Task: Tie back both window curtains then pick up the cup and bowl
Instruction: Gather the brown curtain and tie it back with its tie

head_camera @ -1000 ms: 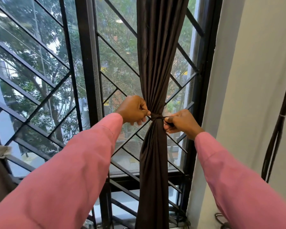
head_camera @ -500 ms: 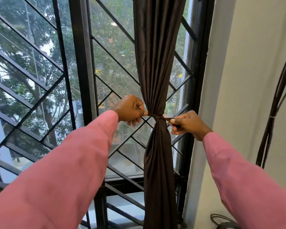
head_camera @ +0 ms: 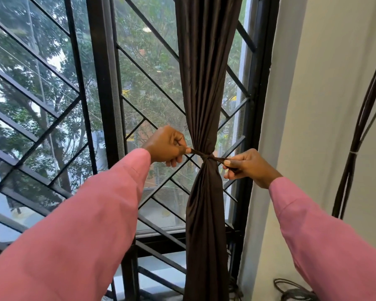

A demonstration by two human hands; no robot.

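We are noting the dark curtain [head_camera: 205, 88] hanging gathered in front of the window grille [head_camera: 52, 114], cinched at mid-height by a tie band [head_camera: 206, 156], with the left hand [head_camera: 166, 146] pinching one band end left of the curtain and the right hand [head_camera: 246, 166] pinching the other end right of it.

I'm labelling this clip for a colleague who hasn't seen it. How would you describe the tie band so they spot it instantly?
Start at the black-framed window with diagonal bars, then find the dark brown pleated curtain hanging by its right edge. At the curtain's pinched waist sits the thin dark brown fabric tie band, its ends pulled sideways by the left hand and right hand; it alone runs horizontally across vertical folds.
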